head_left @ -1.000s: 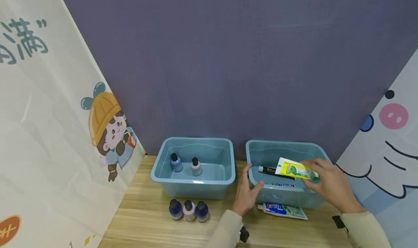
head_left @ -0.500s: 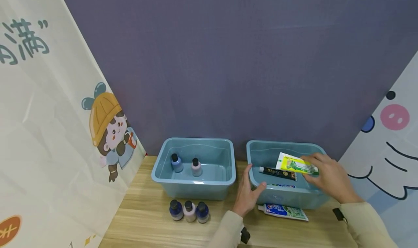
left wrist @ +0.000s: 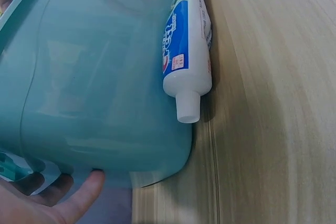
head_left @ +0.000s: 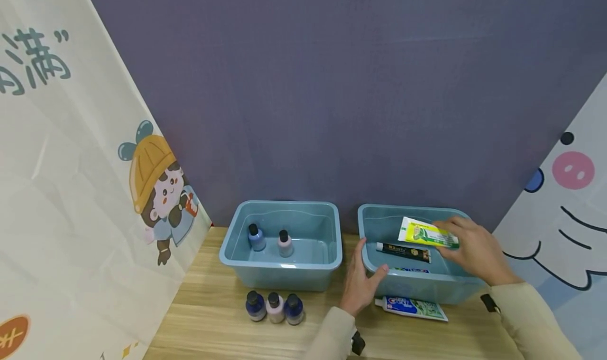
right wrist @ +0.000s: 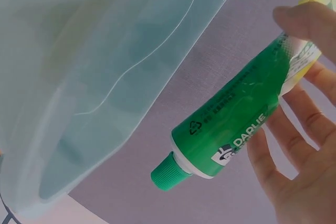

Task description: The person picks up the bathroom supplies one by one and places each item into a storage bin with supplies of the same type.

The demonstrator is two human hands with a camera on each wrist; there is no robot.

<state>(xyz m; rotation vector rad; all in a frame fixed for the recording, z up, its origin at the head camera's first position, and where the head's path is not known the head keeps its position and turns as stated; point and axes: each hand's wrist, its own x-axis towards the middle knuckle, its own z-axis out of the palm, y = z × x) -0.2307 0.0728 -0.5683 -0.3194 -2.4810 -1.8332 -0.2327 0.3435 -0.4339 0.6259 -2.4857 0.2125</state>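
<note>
My right hand (head_left: 474, 248) grips a green and yellow toothpaste tube (head_left: 427, 233) over the right blue bin (head_left: 417, 283). In the right wrist view, thumb and fingers pinch the yellow part of the toothpaste tube (right wrist: 231, 114), its green cap away from the hand. My left hand (head_left: 359, 284) rests at that bin's front left corner, fingers spread. The left wrist view has its fingertips (left wrist: 94, 179) against the outer wall. Inside the bin lie a black toothpaste tube (head_left: 404, 252) and a blue one (head_left: 411, 270), partly hidden by the front rim.
A blue and white toothpaste tube (head_left: 411, 308) lies on the wooden table (head_left: 204, 318) before the right bin. The left blue bin (head_left: 284, 276) holds two small bottles (head_left: 285, 244). In front of it stand three black-capped bottles (head_left: 275, 308). A dark backdrop (head_left: 303, 96) rises behind.
My right hand has moved the green and yellow toothpaste tube slightly back and left, uncovering more of the black tube. My left hand has stayed at the bin's corner.
</note>
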